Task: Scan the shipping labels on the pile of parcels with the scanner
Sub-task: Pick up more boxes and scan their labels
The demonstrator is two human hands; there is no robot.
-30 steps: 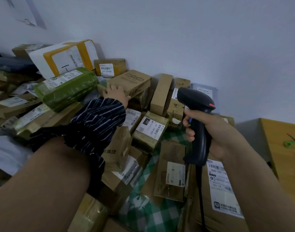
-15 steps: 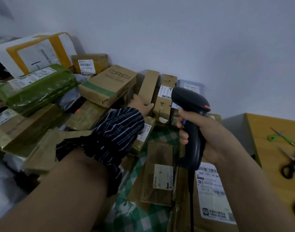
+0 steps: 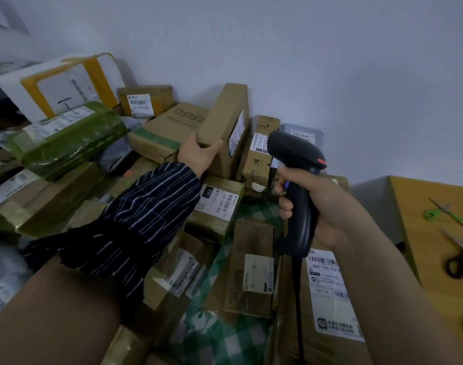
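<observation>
A pile of cardboard parcels (image 3: 170,127) with white shipping labels fills the view against a pale wall. My left hand (image 3: 196,156) grips the lower end of a narrow brown box (image 3: 225,119), tilted upright, its label (image 3: 236,133) on the right side face. My right hand (image 3: 320,204) holds a black corded scanner (image 3: 296,175) by the handle, its head pointing toward that box and the labelled carton (image 3: 259,151) behind it.
A green-wrapped parcel (image 3: 67,143) and a white box with yellow tape (image 3: 59,83) lie at the left. A large carton with a big label (image 3: 327,291) sits under my right arm. Green-checked cloth (image 3: 225,341) shows between boxes. A wooden table (image 3: 420,206) with scissors (image 3: 446,209) stands at the right.
My left hand moved right from the printed box to the narrow brown box and lifted it upright, showing its label. The scanner stayed roughly in place.
</observation>
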